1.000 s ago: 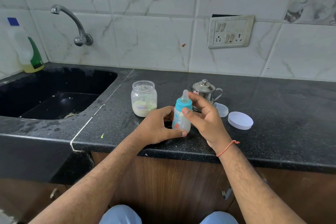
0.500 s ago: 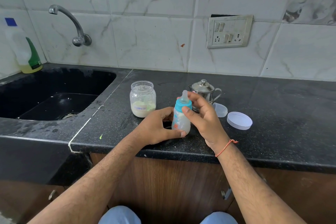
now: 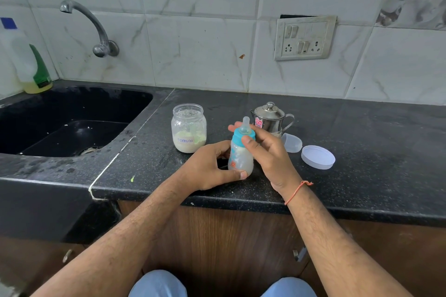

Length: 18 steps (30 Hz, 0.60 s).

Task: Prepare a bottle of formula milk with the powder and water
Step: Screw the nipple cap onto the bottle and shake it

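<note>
On the counter [image 3: 362,152] the baby bottle [image 3: 241,154] stands near the front edge, between the left hand [image 3: 210,169] at its nine o'clock and the right hand [image 3: 270,154] at its three. The formula jar [image 3: 188,128] sits at ten o'clock, the steel pot [image 3: 271,118] at one o'clock, the small cap [image 3: 292,143] and round lid [image 3: 318,157] out at three. The sink [image 3: 72,123] lies far off at nine, the tap [image 3: 96,29] on the wall behind it.

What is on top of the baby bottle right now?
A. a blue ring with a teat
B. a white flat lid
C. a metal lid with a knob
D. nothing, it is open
A: the baby bottle wears a blue ring with a clear teat, gripped by the right hand; the left hand holds its body, and the white flat lid lies on the counter.
</note>
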Tool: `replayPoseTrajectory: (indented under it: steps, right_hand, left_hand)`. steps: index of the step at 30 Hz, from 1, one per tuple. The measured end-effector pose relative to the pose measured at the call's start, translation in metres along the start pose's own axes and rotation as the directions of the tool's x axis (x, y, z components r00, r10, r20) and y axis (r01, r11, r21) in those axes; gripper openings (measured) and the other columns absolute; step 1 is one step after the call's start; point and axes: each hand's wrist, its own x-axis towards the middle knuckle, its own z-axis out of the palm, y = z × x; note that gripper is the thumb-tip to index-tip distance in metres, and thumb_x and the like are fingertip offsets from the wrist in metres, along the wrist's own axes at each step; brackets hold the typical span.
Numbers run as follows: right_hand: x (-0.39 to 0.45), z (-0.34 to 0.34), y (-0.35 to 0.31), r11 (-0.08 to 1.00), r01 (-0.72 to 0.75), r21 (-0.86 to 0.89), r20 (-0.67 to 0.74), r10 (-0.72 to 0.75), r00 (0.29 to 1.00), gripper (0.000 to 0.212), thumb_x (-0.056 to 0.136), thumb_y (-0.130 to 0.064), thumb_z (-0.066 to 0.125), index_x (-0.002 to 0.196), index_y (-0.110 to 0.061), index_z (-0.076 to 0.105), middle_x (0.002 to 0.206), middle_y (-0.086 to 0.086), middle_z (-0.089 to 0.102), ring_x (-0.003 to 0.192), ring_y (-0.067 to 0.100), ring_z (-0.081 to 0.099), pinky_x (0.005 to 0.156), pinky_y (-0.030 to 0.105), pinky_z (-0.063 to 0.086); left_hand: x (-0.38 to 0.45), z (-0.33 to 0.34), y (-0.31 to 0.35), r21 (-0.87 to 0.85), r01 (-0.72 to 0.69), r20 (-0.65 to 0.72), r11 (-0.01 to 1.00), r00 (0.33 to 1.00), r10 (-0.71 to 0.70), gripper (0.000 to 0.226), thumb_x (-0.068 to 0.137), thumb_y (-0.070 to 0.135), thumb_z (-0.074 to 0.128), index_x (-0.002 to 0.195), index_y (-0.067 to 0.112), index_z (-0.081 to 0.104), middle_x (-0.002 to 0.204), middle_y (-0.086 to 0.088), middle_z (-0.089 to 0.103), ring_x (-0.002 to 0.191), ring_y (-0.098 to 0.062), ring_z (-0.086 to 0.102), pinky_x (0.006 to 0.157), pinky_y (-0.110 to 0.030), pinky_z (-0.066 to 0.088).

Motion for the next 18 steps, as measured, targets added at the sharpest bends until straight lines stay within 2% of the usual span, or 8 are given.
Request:
replayPoseTrajectory:
  steps: [2, 4, 7, 9, 11, 13, 15, 18]
  right_hand:
    - [0.0002, -0.0006, 0.0013, 0.998, 0.012, -0.056, -0.029, -0.014, 0.999, 0.035, 0.101, -0.024, 0.068, 0.133, -0.009, 0.069, 0.129, 0.006, 0.075, 0.122, 0.025, 0.071, 0.100, 0.044, 0.059]
    - [-0.0004, -0.0002, 0.0026, 0.983, 0.037, -0.181, -0.125, -0.060, 0.990, 0.039, 0.092, -0.041, 0.077, 0.124, -0.018, 0.075, 0.120, 0.006, 0.078, 0.113, 0.026, 0.073, 0.097, 0.054, 0.059]
    - [-0.0033, 0.0010, 0.0020, 0.946, 0.062, -0.319, -0.223, -0.139, 0.965, 0.036, 0.081, -0.054, 0.081, 0.111, -0.035, 0.077, 0.111, -0.005, 0.077, 0.105, 0.020, 0.072, 0.090, 0.051, 0.060]
    - [-0.0030, 0.0027, -0.0001, 0.973, 0.080, -0.216, -0.143, -0.113, 0.983, 0.033, 0.090, -0.041, 0.078, 0.119, -0.025, 0.074, 0.118, -0.004, 0.077, 0.109, 0.019, 0.072, 0.090, 0.050, 0.060]
    - [-0.0020, 0.0019, -0.0009, 0.995, 0.067, -0.079, -0.029, -0.069, 0.997, 0.036, 0.099, -0.025, 0.067, 0.132, -0.012, 0.068, 0.133, 0.001, 0.073, 0.123, 0.017, 0.069, 0.097, 0.038, 0.059]
    - [-0.0004, 0.0000, 0.0012, 0.997, 0.045, -0.060, 0.003, -0.045, 0.999, 0.037, 0.101, -0.025, 0.064, 0.135, -0.011, 0.067, 0.134, 0.003, 0.073, 0.127, 0.019, 0.067, 0.102, 0.039, 0.058]
    - [0.0008, -0.0011, 0.0048, 0.984, 0.066, -0.164, -0.061, -0.077, 0.995, 0.038, 0.097, -0.037, 0.071, 0.130, -0.017, 0.072, 0.128, 0.002, 0.075, 0.123, 0.021, 0.069, 0.102, 0.052, 0.057]
    - [-0.0006, -0.0007, 0.0082, 0.907, 0.083, -0.413, -0.238, -0.196, 0.951, 0.044, 0.084, -0.055, 0.077, 0.119, -0.029, 0.079, 0.123, -0.006, 0.073, 0.124, 0.010, 0.064, 0.102, 0.045, 0.057]
  left_hand:
    - [-0.0002, 0.0010, -0.0006, 0.005, -0.003, -0.011, 1.000, 1.000, 0.003, 0.053, 0.076, 0.054, 0.089, 0.121, 0.030, 0.074, 0.114, 0.014, 0.080, 0.110, -0.011, 0.076, 0.104, -0.048, 0.059]
    - [-0.0004, 0.0012, 0.0000, 0.016, -0.010, -0.010, 1.000, 1.000, 0.010, 0.050, 0.078, 0.050, 0.090, 0.121, 0.030, 0.074, 0.113, 0.015, 0.080, 0.110, -0.010, 0.075, 0.103, -0.047, 0.060]
    - [-0.0007, 0.0008, 0.0015, 0.024, -0.029, -0.004, 0.999, 1.000, 0.029, 0.048, 0.081, 0.045, 0.092, 0.123, 0.031, 0.073, 0.113, 0.016, 0.079, 0.109, -0.009, 0.075, 0.102, -0.045, 0.060]
    - [-0.0007, 0.0005, 0.0020, 0.023, -0.030, -0.009, 0.999, 0.999, 0.030, 0.048, 0.078, 0.050, 0.090, 0.120, 0.033, 0.073, 0.110, 0.016, 0.079, 0.105, -0.010, 0.075, 0.099, -0.046, 0.060]
    - [-0.0006, 0.0007, 0.0019, 0.025, -0.030, -0.010, 0.999, 0.999, 0.030, 0.047, 0.077, 0.055, 0.088, 0.117, 0.035, 0.073, 0.108, 0.016, 0.079, 0.103, -0.010, 0.075, 0.098, -0.046, 0.060]
    - [-0.0006, 0.0008, 0.0013, 0.028, -0.027, -0.009, 0.999, 1.000, 0.028, 0.048, 0.077, 0.056, 0.088, 0.117, 0.035, 0.073, 0.108, 0.017, 0.079, 0.103, -0.009, 0.075, 0.098, -0.046, 0.060]
    - [-0.0010, 0.0011, 0.0014, 0.036, -0.028, -0.006, 0.999, 1.000, 0.028, 0.044, 0.078, 0.053, 0.089, 0.115, 0.037, 0.073, 0.107, 0.019, 0.079, 0.103, -0.008, 0.074, 0.097, -0.041, 0.061]
    - [-0.0004, 0.0015, 0.0016, 0.065, -0.038, -0.010, 0.997, 0.999, 0.038, 0.036, 0.082, 0.044, 0.093, 0.109, 0.044, 0.070, 0.105, 0.024, 0.077, 0.100, -0.004, 0.073, 0.094, -0.034, 0.060]
